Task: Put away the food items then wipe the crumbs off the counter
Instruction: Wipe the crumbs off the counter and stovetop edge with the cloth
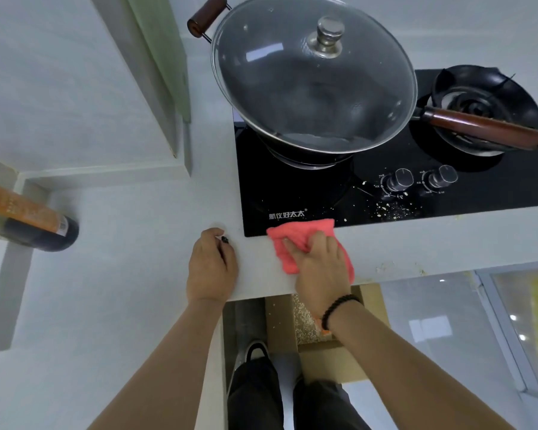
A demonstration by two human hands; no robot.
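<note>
Your right hand point(320, 268) presses a coral-pink cloth point(295, 240) onto the white counter point(137, 243), its fingers point(292, 245) curled into the fabric and bunching it, right at the front edge of the black glass gas hob point(292, 197); the cloth's far corner overlaps the glass. Just above the cloth the hob carries white printed characters, 航仪好太太, the only writing you can read clearly; the tiny marks around the two round metal control knobs point(420, 180) are too small to make out. Pale crumbs point(395, 209) lie scattered on the glass below the knobs, to the right of the cloth, and a few more dot the counter's front edge further right. Your left hand point(212, 265) rests on the counter just left of the cloth, fingers curled under; something small and dark shows at the knuckles, and you cannot tell what it is. A dark bottle with an orange label point(31, 218) stands at the far left, its top cut off and its print blurred. A black wok under a domed glass lid point(314, 85) sits on the left burner, its brown handle crossing the right burner. Below the counter edge, a brown cardboard box point(333, 352) holds pale grainy matter, partly hidden by your right wrist.
</note>
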